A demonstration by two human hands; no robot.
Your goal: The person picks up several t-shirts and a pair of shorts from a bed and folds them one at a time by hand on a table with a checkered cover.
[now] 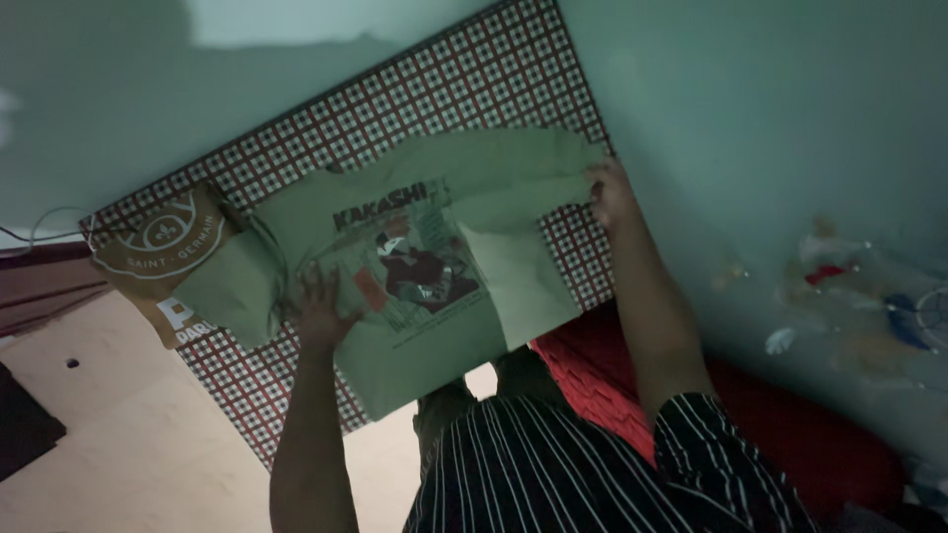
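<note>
Here the left hand (321,301) presses spread fingers on the green shirt (415,266); the right hand (609,192) pinches its sleeve.

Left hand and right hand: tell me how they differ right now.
The left hand lies flat on the green T-shirt beside its printed picture; the right hand grips a folded-over sleeve at the shirt's edge. The left arm is bent close in; the right reaches farther out. Both touch the same shirt, spread on the checked mat.
</note>
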